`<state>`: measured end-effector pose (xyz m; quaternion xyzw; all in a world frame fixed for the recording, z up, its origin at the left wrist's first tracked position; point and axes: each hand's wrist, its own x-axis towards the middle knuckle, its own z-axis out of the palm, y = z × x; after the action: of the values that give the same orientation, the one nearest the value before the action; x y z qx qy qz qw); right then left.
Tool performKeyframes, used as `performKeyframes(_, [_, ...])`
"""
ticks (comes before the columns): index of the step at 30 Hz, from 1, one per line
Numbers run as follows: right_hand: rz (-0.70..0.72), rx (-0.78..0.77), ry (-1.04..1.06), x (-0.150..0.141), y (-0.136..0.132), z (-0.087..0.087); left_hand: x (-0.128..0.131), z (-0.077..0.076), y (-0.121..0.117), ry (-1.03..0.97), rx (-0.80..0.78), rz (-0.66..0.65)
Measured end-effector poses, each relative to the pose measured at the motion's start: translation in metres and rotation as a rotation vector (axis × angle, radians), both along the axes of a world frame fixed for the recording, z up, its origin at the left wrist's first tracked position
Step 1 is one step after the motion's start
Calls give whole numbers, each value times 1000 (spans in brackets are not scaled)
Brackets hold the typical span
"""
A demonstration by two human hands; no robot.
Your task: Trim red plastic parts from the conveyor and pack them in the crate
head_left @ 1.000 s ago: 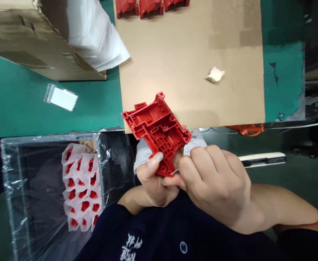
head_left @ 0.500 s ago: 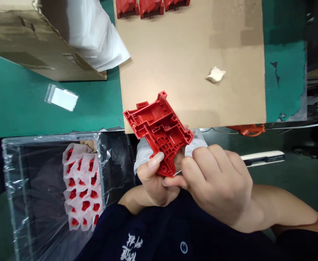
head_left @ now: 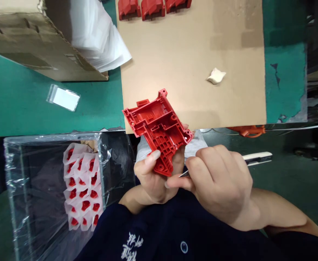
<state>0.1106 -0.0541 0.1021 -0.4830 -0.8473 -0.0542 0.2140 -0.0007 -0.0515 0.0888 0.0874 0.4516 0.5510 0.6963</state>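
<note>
A red plastic housing (head_left: 159, 127) with ribs and open compartments is held by my left hand (head_left: 153, 177), its thumb pressed on the lower corner and fingers behind. My right hand (head_left: 221, 185) is closed round a utility knife (head_left: 258, 158) with a white and black handle. The knife's thin blade shows beyond my fingers, close to the housing's lower edge; it looks slightly apart from the plastic. My right thumb is stretched out below that corner, near my left palm.
Several red housings (head_left: 153, 9) stand at the back of a cardboard sheet (head_left: 191, 47), which also bears a cream-coloured lump (head_left: 216, 76). At left are a carton (head_left: 20, 43) with white bags (head_left: 99, 40) and a small clear packet (head_left: 64, 98). Below, a plastic-lined bin (head_left: 14, 188) holds wrapped red parts (head_left: 83, 192).
My right hand and the knife have turned and shifted slightly, so more of the blade shows away from the housing's edge. The housing has moved slightly left in my left hand.
</note>
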Motion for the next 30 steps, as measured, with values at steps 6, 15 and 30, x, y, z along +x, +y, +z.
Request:
performKeyframes(6, [-2,-18,-7,3,0,-4,-4,-4,9,7,145,54])
performKeyframes(15, [26,-233,117,23,5,-13,-9,-1,14,-25,254,88])
performKeyframes(30, [-150,-252,376,51,17,-25,-20,-15,22,344,369,18])
